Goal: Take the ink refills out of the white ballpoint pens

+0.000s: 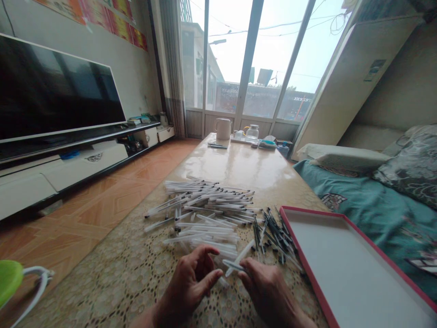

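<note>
Between thumb and fingers, my right hand (pixel 266 284) pinches a slim whitish pen barrel (pixel 232 264) that points left. My left hand (pixel 191 280) is just beside its tip, fingers curved and apart from the thumb, with nothing visible in them. Another translucent white tube (pixel 246 250) slants behind the held barrel. In front of both hands lies a loose heap of white pens with dark tips (pixel 218 200), and nearer a pile of plain white tubes (pixel 208 234). Thin dark pen refills (pixel 273 230) and small black pieces (pixel 282 258) are scattered to the right.
A shallow red-rimmed white tray (pixel 355 264) lies along the table's right side. At the far end of the patterned table (pixel 129 269) stand a pitcher (pixel 223 129) and a glass pot (pixel 252 131). A green object (pixel 9 280) is at lower left, a bed (pixel 368 200) at right.
</note>
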`<state>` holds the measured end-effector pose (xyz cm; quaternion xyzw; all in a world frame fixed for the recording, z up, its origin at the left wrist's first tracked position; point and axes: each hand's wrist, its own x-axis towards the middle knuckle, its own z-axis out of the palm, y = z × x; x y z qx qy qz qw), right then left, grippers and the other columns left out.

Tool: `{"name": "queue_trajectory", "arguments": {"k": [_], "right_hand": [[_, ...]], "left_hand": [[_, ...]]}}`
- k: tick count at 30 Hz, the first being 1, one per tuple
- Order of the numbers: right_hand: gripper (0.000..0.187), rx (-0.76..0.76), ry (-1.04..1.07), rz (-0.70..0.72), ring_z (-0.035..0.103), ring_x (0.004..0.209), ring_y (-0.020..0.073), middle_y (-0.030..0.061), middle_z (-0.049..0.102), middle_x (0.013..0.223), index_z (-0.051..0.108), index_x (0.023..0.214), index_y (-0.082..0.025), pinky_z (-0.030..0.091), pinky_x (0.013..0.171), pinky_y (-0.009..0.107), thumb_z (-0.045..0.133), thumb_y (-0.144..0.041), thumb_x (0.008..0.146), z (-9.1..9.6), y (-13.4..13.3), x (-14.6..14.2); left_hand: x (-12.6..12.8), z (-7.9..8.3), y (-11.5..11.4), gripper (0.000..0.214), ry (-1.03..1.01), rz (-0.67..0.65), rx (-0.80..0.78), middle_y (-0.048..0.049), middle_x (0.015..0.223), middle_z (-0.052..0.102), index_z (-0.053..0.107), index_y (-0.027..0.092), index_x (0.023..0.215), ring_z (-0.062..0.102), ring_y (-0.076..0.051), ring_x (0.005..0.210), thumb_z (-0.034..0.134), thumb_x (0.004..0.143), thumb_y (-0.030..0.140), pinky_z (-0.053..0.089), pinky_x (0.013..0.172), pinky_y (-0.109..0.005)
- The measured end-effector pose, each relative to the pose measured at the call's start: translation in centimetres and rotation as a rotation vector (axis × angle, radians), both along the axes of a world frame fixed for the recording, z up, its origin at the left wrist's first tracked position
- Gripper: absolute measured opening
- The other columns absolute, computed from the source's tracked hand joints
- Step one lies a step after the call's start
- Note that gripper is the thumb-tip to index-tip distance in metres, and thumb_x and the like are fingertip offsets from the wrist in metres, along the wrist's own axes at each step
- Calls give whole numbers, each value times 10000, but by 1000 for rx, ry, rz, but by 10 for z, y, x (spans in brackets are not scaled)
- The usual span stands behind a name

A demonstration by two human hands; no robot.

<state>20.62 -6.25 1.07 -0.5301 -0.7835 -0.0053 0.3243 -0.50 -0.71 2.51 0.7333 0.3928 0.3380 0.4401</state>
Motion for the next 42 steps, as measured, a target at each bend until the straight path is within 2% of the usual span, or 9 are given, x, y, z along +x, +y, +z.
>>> {"name": "queue_trajectory", "arguments": {"k": [4,8,12,15,21,28,33,38,42], "right_hand": [[276,-58,-61,87,559,509,107,7,601,632,519,791,-195,344,489,187,317,-289,953,4,-1,-8],[313,9,-51,141,549,486,108,4,584,591,538,770,-194,328,467,198,304,-294,952,0,1,-12],[364,-70,180,76,560,526,117,-1,580,611,558,858,-191,377,507,198,281,-406,954,3,1,-8],[415,-177,335,-18,487,483,99,-30,488,554,513,709,-197,356,479,187,250,-398,959,9,0,0],[447,-322,547,8,386,420,86,-64,378,471,485,671,-192,308,438,190,259,-465,944,4,-1,4],[357,-309,514,80,446,466,87,-31,484,552,541,696,-174,352,469,185,371,-383,930,2,0,3],[236,-221,490,5,512,509,104,-17,550,627,582,902,-169,398,500,187,466,-375,892,3,0,1],[408,-236,423,-36,476,448,90,-33,497,522,512,657,-189,356,465,185,305,-380,952,3,-1,-1],[318,-172,402,-20,503,492,102,-26,520,569,518,728,-193,388,503,186,353,-365,939,1,0,-1]], "left_hand": [[15,-9,-7,404,-371,-281,-453,-1,716,608,514,193,1068,547,-91,426,674,729,344,419,382,-189],[18,-10,-5,297,-452,-328,-599,-76,780,699,619,147,939,613,-113,461,708,710,313,444,366,-173],[12,-7,5,238,-536,-212,-639,-38,632,688,664,134,830,616,-123,450,739,681,305,461,354,-177],[8,-6,12,263,-652,-68,-660,-16,593,674,662,143,800,602,-113,434,770,639,321,427,329,-156],[8,-7,16,268,-736,60,-674,-10,568,668,660,140,768,601,-105,452,787,617,322,415,358,-145],[6,-8,16,297,-760,76,-705,-38,585,694,630,117,740,629,-124,469,798,604,321,474,426,-184],[6,-7,16,299,-764,100,-714,-35,585,700,615,120,746,630,-116,475,798,609,312,478,438,-178],[8,-6,15,307,-755,91,-701,-36,587,697,610,117,746,630,-118,479,798,608,316,476,441,-181],[8,-7,16,313,-739,92,-705,-36,588,695,606,120,741,629,-118,480,800,603,322,475,444,-184]]}}
